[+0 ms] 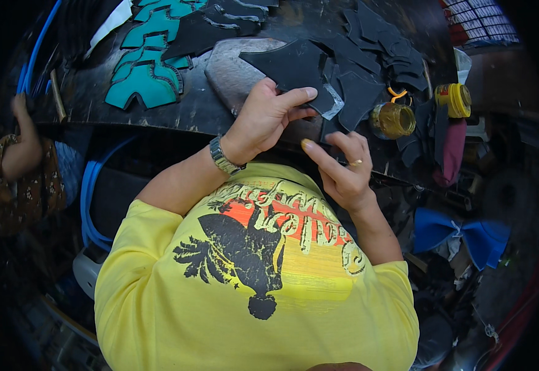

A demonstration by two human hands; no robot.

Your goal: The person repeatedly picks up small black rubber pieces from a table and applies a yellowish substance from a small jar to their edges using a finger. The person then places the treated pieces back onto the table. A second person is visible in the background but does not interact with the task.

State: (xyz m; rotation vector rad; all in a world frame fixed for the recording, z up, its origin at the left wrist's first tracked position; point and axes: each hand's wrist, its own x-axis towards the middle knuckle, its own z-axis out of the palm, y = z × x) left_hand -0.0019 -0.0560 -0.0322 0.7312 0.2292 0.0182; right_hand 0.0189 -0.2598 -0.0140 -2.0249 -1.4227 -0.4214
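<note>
My left hand [262,117], with a watch on its wrist, holds a black cut sheet piece [288,65], the thumb on top and the fingers beneath. The piece has pointed corners and a pale, shiny strip along its right edge. Just below and to the right, my right hand [345,162] holds nothing. Its index finger stretches out with a yellowish smear on the tip, and the other fingers are partly bent. Right of the piece lies a glass jar [393,120] of amber, glue-like stuff, tipped toward me.
A grey stone slab [226,68] lies under the held piece. Teal cut pieces [143,86] overlap at the left, and more black pieces [381,37] pile up behind. At the right stands a yellow container [454,100]. Another person's arm [25,142] shows at far left.
</note>
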